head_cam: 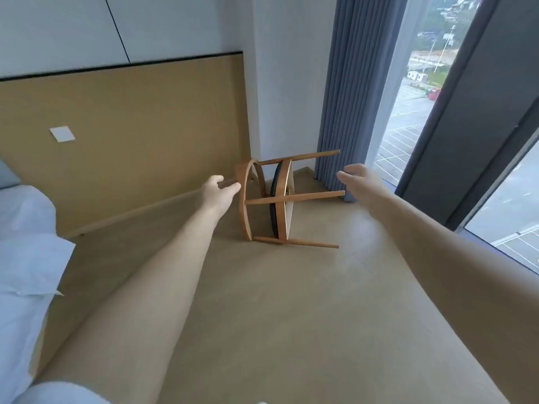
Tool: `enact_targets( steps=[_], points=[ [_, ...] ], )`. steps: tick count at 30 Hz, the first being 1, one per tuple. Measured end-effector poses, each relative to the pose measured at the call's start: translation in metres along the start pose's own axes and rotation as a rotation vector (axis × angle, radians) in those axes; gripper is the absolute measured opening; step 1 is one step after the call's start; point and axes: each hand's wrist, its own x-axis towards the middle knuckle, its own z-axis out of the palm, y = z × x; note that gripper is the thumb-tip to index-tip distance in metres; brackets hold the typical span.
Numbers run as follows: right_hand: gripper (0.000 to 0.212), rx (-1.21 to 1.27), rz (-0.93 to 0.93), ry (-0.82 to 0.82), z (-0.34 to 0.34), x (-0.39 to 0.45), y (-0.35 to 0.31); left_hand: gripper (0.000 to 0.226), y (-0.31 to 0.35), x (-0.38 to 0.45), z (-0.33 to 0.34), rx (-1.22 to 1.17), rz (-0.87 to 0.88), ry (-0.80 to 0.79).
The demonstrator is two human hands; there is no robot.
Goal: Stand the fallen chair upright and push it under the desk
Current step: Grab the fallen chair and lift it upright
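Observation:
A wooden chair [280, 199] with a dark seat pad lies on its side on the tan floor, legs pointing right toward the curtain, curved backrest toward the left. My left hand [217, 192] is stretched out just left of the backrest, fingers curled but apart, holding nothing. My right hand [357, 179] reaches out to the right of the chair legs, fingers spread, touching nothing. No desk is in view.
A tan wall panel [131, 135] runs behind the chair on the left. A bed with white linen [26, 252] fills the left edge. Blue-grey curtains [350, 97] and a tall window [414, 97] stand right of the chair. Open floor [291, 316] lies between me and the chair.

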Motion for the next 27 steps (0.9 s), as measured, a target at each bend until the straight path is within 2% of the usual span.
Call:
enact_targets(
  steps=[7,11,19,27],
  points=[
    [0.048,-0.276,0.085,0.018,0.022,0.113,0.017,0.064,-0.022,0.141,0.012,0.253,-0.034,-0.076],
    [0.051,-0.4,0.013,-0.051,0.049,0.193,0.008,0.067,-0.016,0.22,0.036,0.249,-0.043,-0.085],
    [0.05,-0.462,-0.182,-0.19,0.121,0.399,-0.011,0.075,-0.016,0.37,0.101,0.243,-0.057,-0.041],
    [0.051,-0.55,-0.239,-0.341,0.203,0.574,-0.001,0.079,-0.042,0.508,0.164,0.194,-0.178,-0.032]
  ],
)
